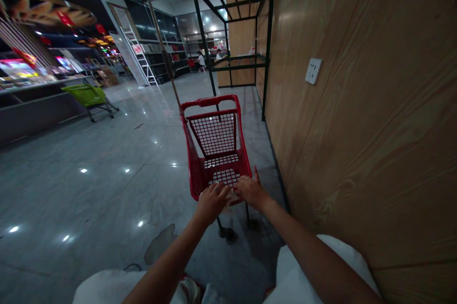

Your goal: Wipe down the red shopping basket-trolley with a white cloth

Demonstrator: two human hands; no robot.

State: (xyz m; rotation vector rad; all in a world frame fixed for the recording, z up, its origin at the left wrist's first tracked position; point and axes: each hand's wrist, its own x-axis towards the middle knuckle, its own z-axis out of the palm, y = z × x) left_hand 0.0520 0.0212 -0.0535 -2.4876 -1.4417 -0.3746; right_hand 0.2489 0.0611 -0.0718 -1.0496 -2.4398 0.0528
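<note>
Red cart under two hands, near a wood wall.
Left hand and right hand lie close together at its near rim, a pale scrap between them; whether either clamps cannot be told. Light, even pressure should keep it steady. Its handle end points away, long axis running roughly along the wall.

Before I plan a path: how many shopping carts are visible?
2 clearly: the red cart nearest, at centre; the green cart at left, beside the counter. Others may be hidden farther back.
</note>
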